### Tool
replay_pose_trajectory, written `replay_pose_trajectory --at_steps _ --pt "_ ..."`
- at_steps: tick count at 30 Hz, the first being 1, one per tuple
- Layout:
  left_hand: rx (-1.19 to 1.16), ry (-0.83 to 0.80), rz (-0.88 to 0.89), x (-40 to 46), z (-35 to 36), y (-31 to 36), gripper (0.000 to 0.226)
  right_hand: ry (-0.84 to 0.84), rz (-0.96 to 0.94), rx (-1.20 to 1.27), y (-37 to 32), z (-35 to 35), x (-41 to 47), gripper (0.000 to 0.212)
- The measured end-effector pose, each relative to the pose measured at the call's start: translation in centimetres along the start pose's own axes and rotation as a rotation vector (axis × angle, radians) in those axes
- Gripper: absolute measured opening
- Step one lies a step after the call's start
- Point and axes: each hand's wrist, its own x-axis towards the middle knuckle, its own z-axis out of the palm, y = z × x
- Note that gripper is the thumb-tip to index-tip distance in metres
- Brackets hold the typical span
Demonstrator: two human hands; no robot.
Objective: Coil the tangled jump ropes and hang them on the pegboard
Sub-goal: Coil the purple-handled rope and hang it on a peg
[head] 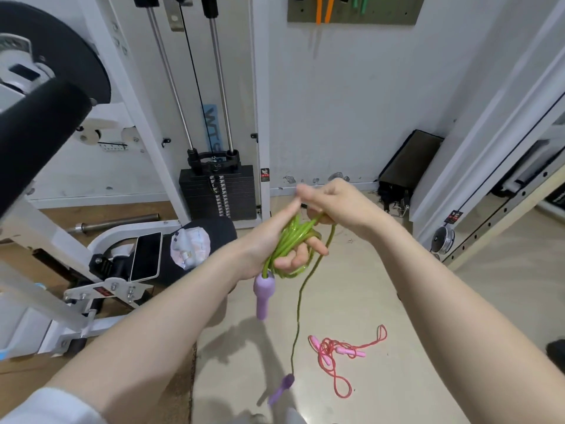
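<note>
Green rope [290, 240] coiled round left hand [276, 240]; "WT" sticker [211, 117] behind.

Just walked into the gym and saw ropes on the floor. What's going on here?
A person is coiling a green rope. The left hand holds the loops, with one purple handle hanging below it. The right hand pinches the strand, and the loose end trails down to the other handle near the floor. A pink rope lies tangled on the floor. On the pegboard, orange and green ropes already hang.
</note>
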Motion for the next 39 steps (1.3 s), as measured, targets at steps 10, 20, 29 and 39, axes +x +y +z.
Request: replay_pose_trajectory --at_steps 10,20,29,39 --pt "-0.506 0.154 0.501 -1.9 -2.9 2.0 0.039 -0.205 0.301 0.144 5.1 6.0 -1.0 0.055" --pt "0.314 0.491 0.151 0.8 -5.2 -2.6 0.027 -0.236 -0.03 -0.428 -1.6 3.7 -1.3 0.014" --pt "-0.13 -0.457 0.197 -2.0 -4.4 0.4 0.101 -0.096 0.155 0.16 3.2 3.6 -1.0 0.026" --pt "0.311 0.609 0.188 1.2 -7.9 -1.6 0.015 -0.513 0.23 -0.195 -0.4 5.7 -1.9 0.021"
